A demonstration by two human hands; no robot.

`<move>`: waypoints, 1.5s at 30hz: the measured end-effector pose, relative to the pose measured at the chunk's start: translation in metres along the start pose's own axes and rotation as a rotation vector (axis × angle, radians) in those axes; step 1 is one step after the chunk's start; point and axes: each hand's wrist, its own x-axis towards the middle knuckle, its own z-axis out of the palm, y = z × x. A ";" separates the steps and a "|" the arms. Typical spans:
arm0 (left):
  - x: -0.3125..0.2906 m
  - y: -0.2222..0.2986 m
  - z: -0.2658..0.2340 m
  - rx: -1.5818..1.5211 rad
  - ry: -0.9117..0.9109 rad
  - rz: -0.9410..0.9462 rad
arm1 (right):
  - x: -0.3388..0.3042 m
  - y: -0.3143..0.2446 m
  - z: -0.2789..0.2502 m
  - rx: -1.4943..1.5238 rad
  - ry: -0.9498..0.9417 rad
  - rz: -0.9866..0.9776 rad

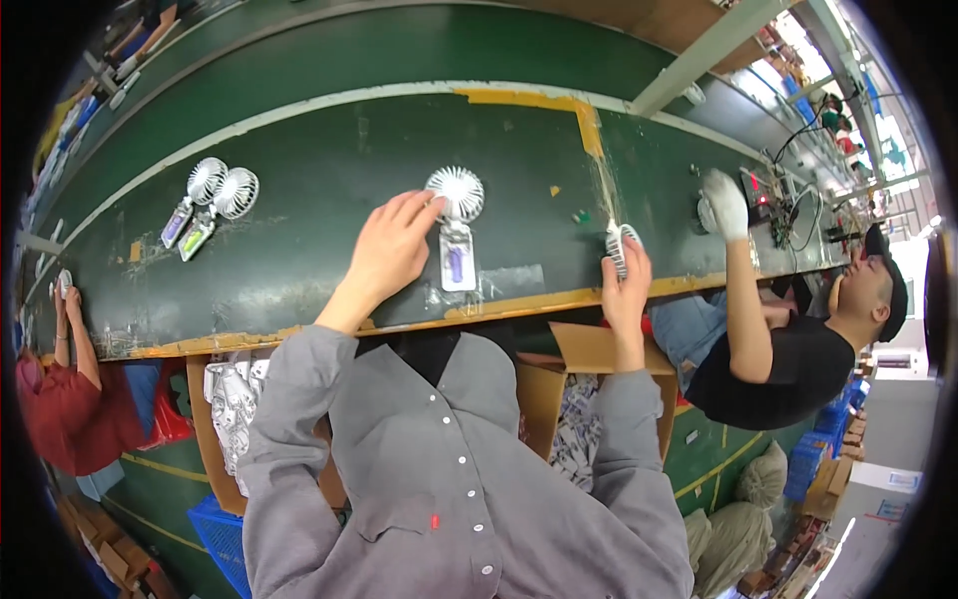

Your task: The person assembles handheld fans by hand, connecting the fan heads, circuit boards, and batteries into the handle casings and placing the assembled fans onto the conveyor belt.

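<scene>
In front of me a white handheld fan point(455, 194) lies on the green bench, its round grille away from me. A clear-wrapped purple item is on its handle. My left hand point(392, 250) has its bent fingertips at the left rim of the grille. To the right, my right hand point(628, 290) is closed around another white handheld fan point(617, 252), which is seen edge-on near the bench's front edge. Two more white fans lie side by side on the left, one fan point(208, 182) with a purple item and one fan point(237, 193) with a yellow-green one.
Boxes below the bench edge hold packed white pieces point(235, 409) and small packets point(577, 419). On the right, a co-worker's gloved hand point(726, 205) is near wired equipment point(788, 205). Another person in red point(85, 419) works at far left. Yellow tape point(589, 130) marks the bench.
</scene>
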 end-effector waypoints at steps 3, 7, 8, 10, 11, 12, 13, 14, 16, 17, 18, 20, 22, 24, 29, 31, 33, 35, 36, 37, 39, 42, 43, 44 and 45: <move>0.029 0.000 0.007 0.123 -0.083 0.187 | 0.019 0.051 0.011 -0.532 0.084 -0.059; 0.035 0.003 0.020 0.095 -0.221 0.290 | 0.043 0.052 0.019 -0.450 0.090 0.057; 0.029 -0.001 0.027 0.087 -0.183 0.297 | 0.042 0.023 0.028 -0.254 0.086 0.009; 0.036 0.024 0.018 0.093 -0.187 0.250 | 0.019 -0.044 0.023 0.060 -0.049 0.008; 0.028 0.015 0.043 0.008 -0.045 0.250 | 0.009 -0.085 0.022 0.210 -0.156 -0.047; 0.035 0.038 0.026 0.124 -0.185 0.376 | -0.008 -0.098 0.021 0.229 -0.166 -0.114; 0.030 0.040 0.030 0.064 -0.214 0.378 | -0.019 -0.115 0.031 0.241 -0.211 -0.176; 0.011 0.035 0.047 0.071 -0.171 0.269 | -0.027 -0.124 0.046 0.236 -0.262 -0.218; -0.010 0.031 0.058 -0.033 -0.198 0.085 | -0.033 -0.133 0.067 0.224 -0.304 -0.279; -0.013 0.032 0.052 -0.084 -0.198 0.032 | -0.034 -0.135 0.071 0.227 -0.296 -0.299; -0.016 0.029 0.047 -0.151 -0.193 -0.033 | -0.036 -0.139 0.070 0.211 -0.307 -0.341; -0.012 0.023 0.034 -0.260 -0.248 -0.103 | -0.033 -0.147 0.076 0.270 -0.268 -0.366; -0.022 0.027 0.018 -0.170 -0.194 -0.041 | -0.029 -0.146 0.081 0.296 -0.285 -0.414; -0.037 0.032 0.009 -0.089 -0.251 -0.007 | -0.024 -0.143 0.085 0.224 -0.306 -0.410; -0.068 0.050 0.025 0.049 -0.221 0.000 | -0.024 -0.146 0.086 0.118 -0.257 -0.404; -0.067 0.040 0.022 -0.083 -0.200 -0.006 | -0.024 -0.147 0.084 0.106 -0.287 -0.418; -0.057 0.044 -0.004 -0.337 -0.162 -0.079 | -0.025 -0.137 0.081 0.096 -0.375 -0.394; -0.042 0.052 -0.031 -0.508 -0.180 -0.121 | -0.036 -0.125 0.084 0.250 -0.256 -0.446; -0.039 0.054 -0.041 -0.678 -0.194 -0.165 | -0.040 -0.122 0.084 0.217 -0.316 -0.387; -0.035 0.052 -0.044 -0.744 -0.182 -0.179 | -0.043 -0.121 0.087 0.219 -0.322 -0.391; -0.035 0.055 -0.051 -0.802 -0.177 -0.231 | -0.044 -0.133 0.088 0.438 -0.303 -0.335; -0.032 0.063 -0.075 -0.852 -0.211 -0.246 | -0.057 -0.120 0.103 0.810 -0.308 -0.174; -0.031 0.064 -0.078 -0.882 -0.158 -0.218 | -0.062 -0.112 0.111 0.804 -0.267 -0.096; -0.031 0.068 -0.080 -0.914 -0.101 -0.197 | -0.065 -0.108 0.113 0.808 -0.277 -0.097; -0.032 0.068 -0.085 -0.926 -0.101 -0.178 | -0.067 -0.103 0.115 0.895 -0.311 -0.015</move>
